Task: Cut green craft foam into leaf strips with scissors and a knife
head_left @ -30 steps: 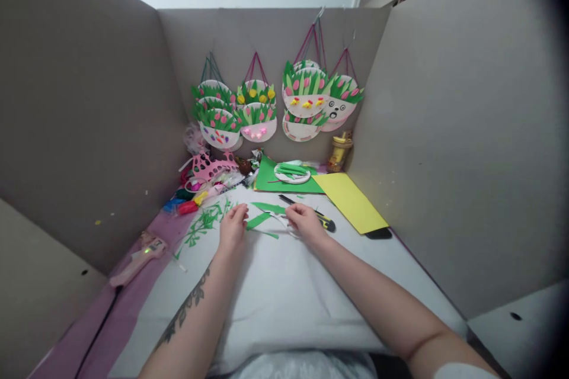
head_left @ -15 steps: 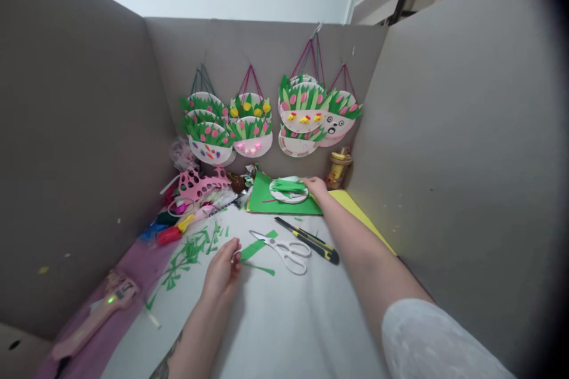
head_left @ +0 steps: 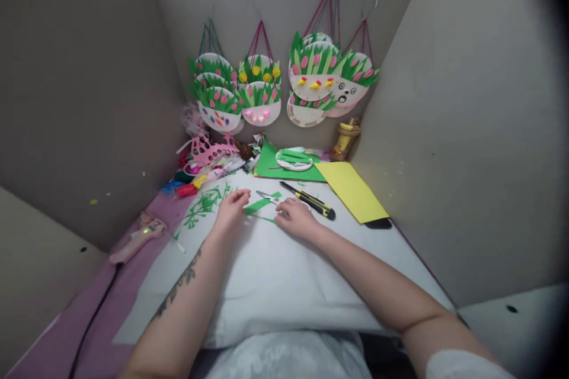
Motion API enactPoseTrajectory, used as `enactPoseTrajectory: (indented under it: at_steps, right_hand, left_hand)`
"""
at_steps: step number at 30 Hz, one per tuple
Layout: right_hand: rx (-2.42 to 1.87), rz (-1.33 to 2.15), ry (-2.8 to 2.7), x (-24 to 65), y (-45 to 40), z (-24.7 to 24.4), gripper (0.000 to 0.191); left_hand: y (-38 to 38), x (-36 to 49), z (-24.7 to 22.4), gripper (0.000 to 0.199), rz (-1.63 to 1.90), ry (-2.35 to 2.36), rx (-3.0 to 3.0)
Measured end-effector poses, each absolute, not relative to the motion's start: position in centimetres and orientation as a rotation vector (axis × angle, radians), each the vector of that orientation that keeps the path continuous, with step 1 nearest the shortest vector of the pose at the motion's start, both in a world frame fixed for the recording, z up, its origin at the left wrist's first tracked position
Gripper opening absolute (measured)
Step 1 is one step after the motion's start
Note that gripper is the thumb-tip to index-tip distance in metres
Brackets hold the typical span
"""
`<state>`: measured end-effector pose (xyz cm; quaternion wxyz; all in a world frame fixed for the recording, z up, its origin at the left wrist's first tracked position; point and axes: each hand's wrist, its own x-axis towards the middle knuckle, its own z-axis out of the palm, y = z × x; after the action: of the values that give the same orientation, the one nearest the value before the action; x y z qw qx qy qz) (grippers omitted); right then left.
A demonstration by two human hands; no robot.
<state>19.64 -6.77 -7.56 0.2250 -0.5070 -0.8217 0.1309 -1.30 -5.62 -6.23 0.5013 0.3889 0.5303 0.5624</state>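
My right hand (head_left: 297,218) lies over the handles of the white scissors (head_left: 268,196), its fingers bent; whether it grips them is hidden. At the left, my left hand (head_left: 232,211) hovers with curled fingers beside a green paper strip (head_left: 256,206); what is between its fingertips is too small to tell. Just behind the scissors is a black and yellow cutter knife (head_left: 311,201). Farther back, a white paper plate (head_left: 278,161) holds cut green strips (head_left: 296,157) on top of green sheets (head_left: 265,164).
Green scraps (head_left: 207,200) lie on the left of the white sheet (head_left: 267,284). A pink glue gun (head_left: 137,241) with a black cord is at far left. Yellow paper (head_left: 355,192) lies at right. Decorated plate baskets (head_left: 262,112) hang behind, above a yellow bottle (head_left: 344,141).
My right hand has come back from the paper plate to the scissors' handles. My left hand stays near the green strip. The camera view has tilted down.
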Motion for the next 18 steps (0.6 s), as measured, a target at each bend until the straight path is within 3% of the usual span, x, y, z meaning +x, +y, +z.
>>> enactPoseTrajectory:
  at_steps: [3, 5, 8, 14, 18]
  right_hand:
    - [-1.568, 0.136, -2.27, 19.4, -7.9, -7.9, 0.031]
    - [-1.665, 0.086, -2.256, 19.8, -7.6, -8.2, 0.034]
    - [-1.711, 0.076, -2.242, 20.5, -6.9, -8.6, 0.036]
    - [-1.759, 0.09, -2.135, 20.7, -6.5, -9.0, 0.033]
    - [-1.829, 0.069, -2.068, 20.6, -6.2, -9.1, 0.029]
  left_hand:
    - [-5.9, -2.0, -6.6, 0.019, 0.947, 1.548, 1.899]
    - [-6.1, -2.0, -6.8, 0.012, 0.691, 1.678, 2.2]
    - [-6.1, -1.9, -7.1, 0.004, 0.627, 1.757, 2.239]
    - [-5.5, -2.7, -6.5, 0.029, 0.844, 2.285, 2.005]
    - [-5.5, -1.8, -7.1, 0.025, 0.763, 2.199, 2.181]
